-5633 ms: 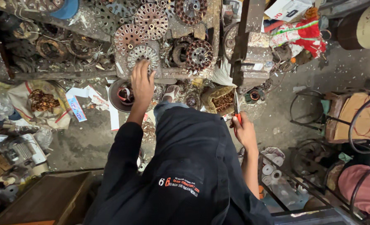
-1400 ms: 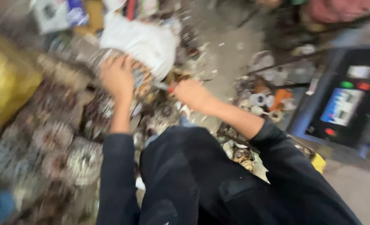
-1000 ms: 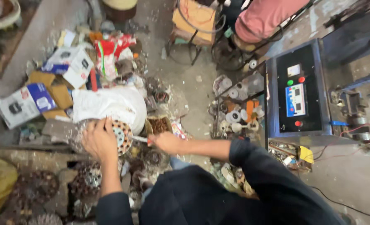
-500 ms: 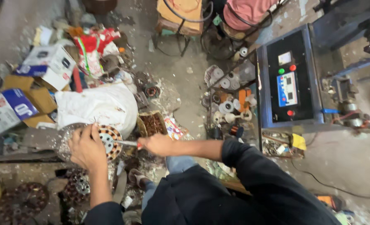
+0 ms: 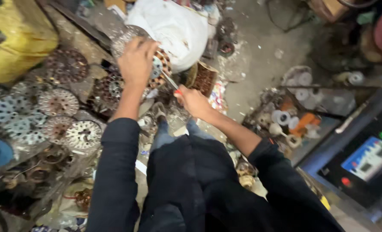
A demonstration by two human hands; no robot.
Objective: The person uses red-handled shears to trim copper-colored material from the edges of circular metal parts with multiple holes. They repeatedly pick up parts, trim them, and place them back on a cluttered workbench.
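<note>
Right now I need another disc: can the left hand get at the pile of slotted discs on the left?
Probably not yet: the left hand grips a round stator. The discs lie uncovered beside that forearm.

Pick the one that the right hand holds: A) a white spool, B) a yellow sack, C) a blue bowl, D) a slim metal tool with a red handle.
D: the right hand grips a slim metal tool whose tip reaches the round stator under the left hand.
</note>
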